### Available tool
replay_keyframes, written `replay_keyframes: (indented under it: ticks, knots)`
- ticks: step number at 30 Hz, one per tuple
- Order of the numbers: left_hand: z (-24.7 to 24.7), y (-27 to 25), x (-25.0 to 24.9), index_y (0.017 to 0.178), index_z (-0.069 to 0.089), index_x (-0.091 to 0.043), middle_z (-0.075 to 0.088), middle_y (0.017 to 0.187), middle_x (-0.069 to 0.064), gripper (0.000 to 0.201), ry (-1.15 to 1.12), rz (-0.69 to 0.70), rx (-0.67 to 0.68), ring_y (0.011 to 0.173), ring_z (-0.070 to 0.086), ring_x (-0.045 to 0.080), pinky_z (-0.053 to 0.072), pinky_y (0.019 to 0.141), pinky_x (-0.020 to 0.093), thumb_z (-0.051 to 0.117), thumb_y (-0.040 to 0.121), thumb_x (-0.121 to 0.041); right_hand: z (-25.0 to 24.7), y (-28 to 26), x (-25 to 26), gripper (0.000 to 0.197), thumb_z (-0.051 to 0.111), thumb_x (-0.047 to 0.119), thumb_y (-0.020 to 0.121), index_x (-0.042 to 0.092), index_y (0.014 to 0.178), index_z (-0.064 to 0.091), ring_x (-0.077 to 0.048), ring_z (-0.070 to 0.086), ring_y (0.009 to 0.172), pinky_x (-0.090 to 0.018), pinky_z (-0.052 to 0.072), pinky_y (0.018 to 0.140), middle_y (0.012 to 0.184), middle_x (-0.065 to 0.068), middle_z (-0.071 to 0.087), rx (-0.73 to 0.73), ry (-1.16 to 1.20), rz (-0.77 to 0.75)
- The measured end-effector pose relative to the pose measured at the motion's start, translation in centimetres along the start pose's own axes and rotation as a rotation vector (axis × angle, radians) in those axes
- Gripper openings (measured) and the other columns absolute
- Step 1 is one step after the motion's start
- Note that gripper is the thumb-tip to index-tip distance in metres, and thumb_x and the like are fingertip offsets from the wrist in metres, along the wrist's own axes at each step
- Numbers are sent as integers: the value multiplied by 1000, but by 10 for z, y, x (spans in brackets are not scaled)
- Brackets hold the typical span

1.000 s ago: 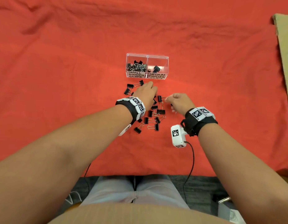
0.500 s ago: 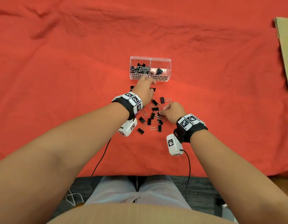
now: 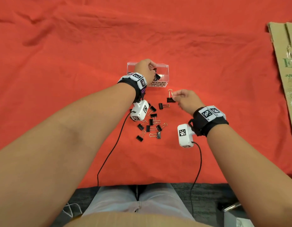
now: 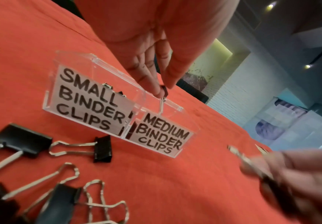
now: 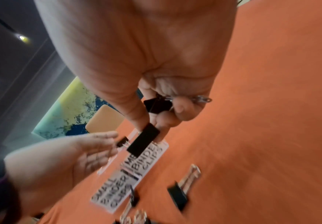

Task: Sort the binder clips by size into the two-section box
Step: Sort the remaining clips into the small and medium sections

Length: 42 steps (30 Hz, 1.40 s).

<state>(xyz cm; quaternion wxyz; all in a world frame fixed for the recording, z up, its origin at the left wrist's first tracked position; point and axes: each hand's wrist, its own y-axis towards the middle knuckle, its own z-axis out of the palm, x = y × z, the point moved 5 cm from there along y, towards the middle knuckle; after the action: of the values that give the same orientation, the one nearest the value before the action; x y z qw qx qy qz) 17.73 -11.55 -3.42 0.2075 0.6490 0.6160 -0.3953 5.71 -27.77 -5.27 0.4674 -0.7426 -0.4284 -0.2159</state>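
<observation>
Nearest us, loose binder clips point(image 3: 151, 126) lie scattered on the red cloth point(image 3: 223, 145), handles pointing every which way, so we judge the sorting is partway done. Just beyond them our right hand point(image 3: 185, 99) pinches a wire handle of a larger clip point(image 3: 171, 99), which hangs above the cloth with its black body low and its long axis roughly upright; a second clip sits tucked in the same palm. Farther on, our left hand point(image 3: 146, 69) hovers over the clear two-section box point(image 3: 164, 70), thumb and fingers closed on a small clip point(image 4: 163, 94) whose handle points down, near the divider. We cannot tell which section lies directly beneath it. Next, we think, the left hand needs to let go over the section labelled small, and the right must carry its clip to the section labelled medium.
</observation>
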Motion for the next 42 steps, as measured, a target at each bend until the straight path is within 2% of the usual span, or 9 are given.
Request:
replay_keyframes:
  ticks: [5, 13, 17, 21, 26, 29, 32, 37, 42]
  knots:
    - [-14, -17, 19, 106, 63, -18, 63, 109, -4, 26, -22, -6, -17, 57, 50, 6, 39, 49, 17, 49, 91, -3, -13, 28, 39, 13, 51, 14, 93, 16, 100, 63, -8, 42, 54, -19, 35, 49, 76, 1, 58, -89, -102, -113]
    - [-22, -84, 79, 96, 62, -18, 58, 92, -5, 20, -53, -81, -6, 57, 46, 4, 41, 53, 16, 47, 92, -5, 19, 68, 100, 20, 49, 8, 92, 8, 102, 67, -18, 57, 75, -24, 46, 62, 97, -11, 69, -139, -442, -284]
    - [-20, -101, 99, 95, 63, -16, 52, 94, -3, 19, 87, -37, 62, 65, 44, 1, 42, 70, 20, 50, 88, -2, 38, 68, 103, 21, 48, 9, 94, 10, 107, 65, -15, 57, 76, -17, 45, 59, 106, -10, 67, -44, -559, -354]
    - [-17, -103, 108, 93, 62, -16, 48, 94, -3, 14, 190, -11, 127, 73, 49, 8, 44, 76, 25, 53, 86, -8, 22, 56, 98, 29, 44, 6, 93, 14, 112, 65, -13, 58, 70, -21, 47, 62, 113, -7, 67, -150, -430, -386]
    - [-4, -108, 114, 107, 58, -20, 49, 106, 0, 23, 349, 11, 281, 99, 53, 18, 51, 88, 40, 60, 84, -23, 15, 28, 64, 23, 46, 6, 92, 14, 99, 66, -2, 49, 54, -8, 36, 44, 95, 0, 67, -210, -315, -326]
    - [-1, -110, 114, 114, 56, -21, 46, 110, 0, 32, 382, 22, 306, 102, 53, 19, 51, 88, 41, 63, 84, -27, 40, 17, 31, 23, 51, 5, 88, 12, 105, 65, -13, 61, 82, -20, 50, 73, 106, -4, 64, -21, -472, -262]
    - [-1, -110, 114, 116, 55, -20, 45, 113, 1, 34, 386, 25, 312, 97, 55, 19, 51, 88, 39, 65, 84, -27, 56, 12, 7, 31, 56, 6, 85, 11, 115, 63, -22, 53, 109, -30, 43, 98, 115, -6, 56, 55, -609, -282]
    - [-1, -106, 113, 115, 57, -17, 50, 115, 4, 33, 356, 9, 305, 103, 57, 22, 49, 94, 40, 68, 84, -26, 60, 11, 2, 26, 58, 10, 87, 9, 113, 64, -25, 48, 112, -33, 37, 101, 112, -9, 58, 17, -629, -322]
    - [-2, -102, 110, 108, 55, -16, 49, 108, 1, 28, 335, 4, 243, 95, 53, 18, 48, 90, 36, 69, 84, -21, 59, 11, -6, 22, 62, 18, 87, 10, 108, 65, -27, 51, 107, -38, 39, 100, 97, -8, 61, -10, -524, -191]
